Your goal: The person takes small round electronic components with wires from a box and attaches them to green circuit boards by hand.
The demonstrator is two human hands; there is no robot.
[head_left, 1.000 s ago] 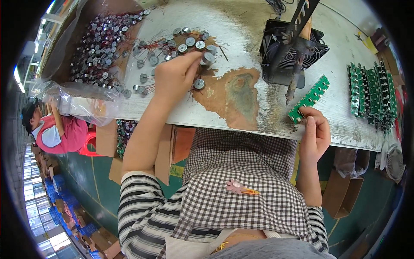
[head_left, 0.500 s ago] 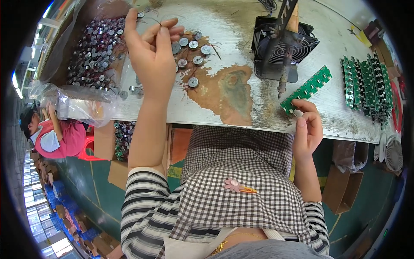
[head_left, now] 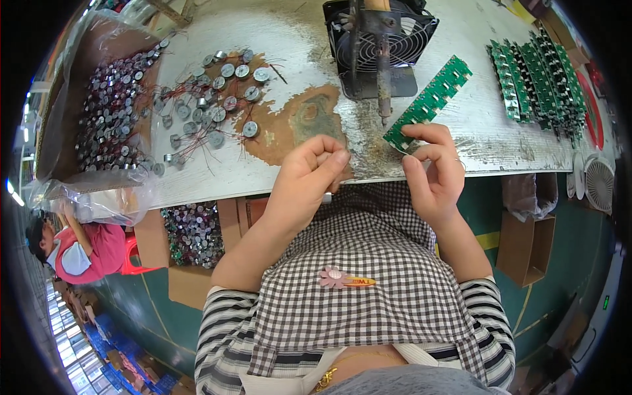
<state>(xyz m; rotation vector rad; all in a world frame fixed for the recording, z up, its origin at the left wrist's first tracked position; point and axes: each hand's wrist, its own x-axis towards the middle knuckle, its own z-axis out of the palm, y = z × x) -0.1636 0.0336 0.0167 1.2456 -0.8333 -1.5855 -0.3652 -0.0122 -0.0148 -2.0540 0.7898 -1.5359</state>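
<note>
My left hand is closed in a pinch just off the table's front edge. A small silver motor shows partly beneath its fingers; the rest of it and its wires are hidden by the hand. My right hand grips the near end of a green circuit board strip, which slants away to the right on the table. Just beyond that end, a soldering iron points down from its holder, its tip close to the board's left edge. Several round silver motors with thin red wires lie loose on the left.
A black fan stands behind the iron. At left, a plastic-lined box is full of motors. Stacked green boards lie at the right. Below the table are an open carton and another carton. A person in pink sits at far left.
My left hand has come from above the loose motors toward me and right, near the board's end. My right hand still holds the board. The whole view has shifted.
</note>
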